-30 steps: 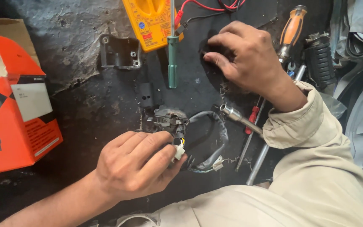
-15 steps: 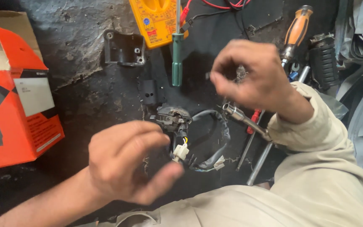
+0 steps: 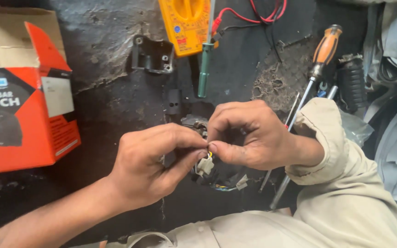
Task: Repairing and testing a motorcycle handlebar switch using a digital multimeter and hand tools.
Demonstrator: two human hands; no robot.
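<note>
**Two hands pinch small wires over a dark bench**

The left hand (image 3: 150,167) and the right hand (image 3: 249,135) meet in the middle of the picture. Both are curled almost shut. Their fingertips pinch the same thin yellow wires (image 3: 210,155), and the two thumbs nearly touch. A small pale plug (image 3: 204,166) hangs just under the fingers, at the end of the wires. Below it lies a dark bundle of wires (image 3: 226,181), partly hidden by the hands.

All of this is just above a dirty black bench (image 3: 106,105). An orange box (image 3: 24,115) stands at the left, well apart from the hands. A yellow meter (image 3: 184,23) lies at the top, with a green screwdriver (image 3: 204,69) beside it. A black bracket (image 3: 152,55) lies near the meter. A screwdriver with an orange handle (image 3: 325,48) lies to the right, near the tan sleeve (image 3: 336,156).
</note>
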